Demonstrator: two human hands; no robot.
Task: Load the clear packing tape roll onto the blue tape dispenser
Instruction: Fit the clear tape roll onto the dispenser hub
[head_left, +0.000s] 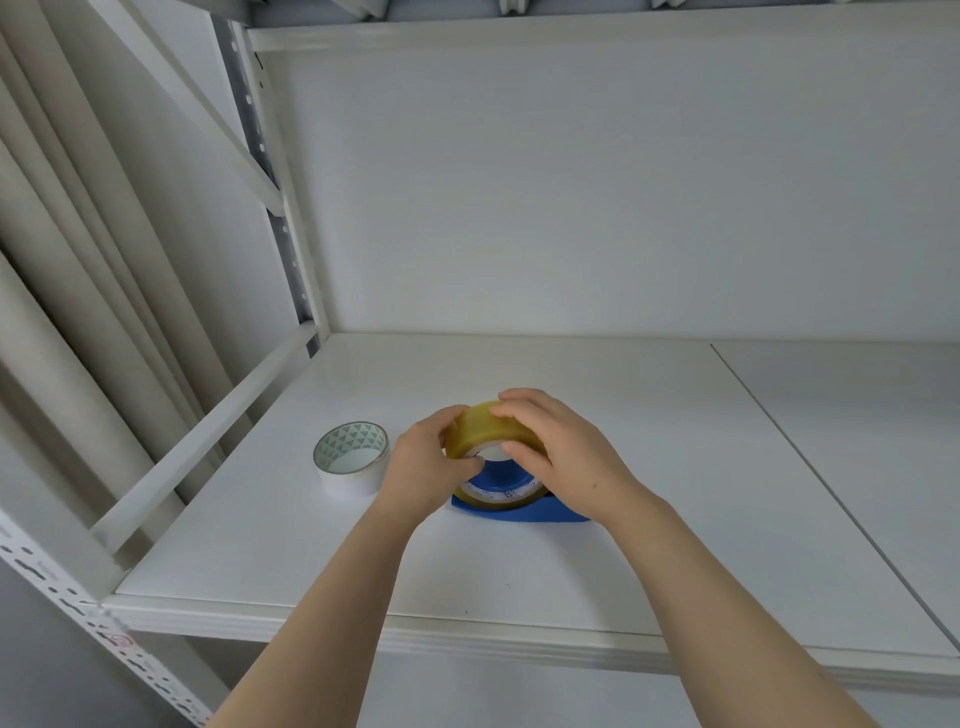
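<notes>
two bare forearms reach in from the near edge of the white shelf (519, 566) and meet over the dispenser (514, 512), which sits flat on the shelf a little way in from the front lip. only its blue base and part of the blue hub show; the rest is hidden by the roll and the hands.

the tape roll (491, 434) stands on edge in the dispenser, its lower rim down inside the blue body and its open core around the hub, so it looks partly seated, though how fully it is on cannot be told. the left hand (423, 467) grips the roll's left side, fingers curled round the edge with the thumb at the core. the right hand (558, 454) lies over the top and right side, fingers pressed on the outer wrap, thumb at the near face. holding both sides likely keeps the roll square to the hub while it is pushed home.

the roll is glossy, amber-tinted yet see-through, with a white core ring.

just left of the left hand, apart from it, a white roll (352, 457) with a green-patterned core lies unused.
</notes>
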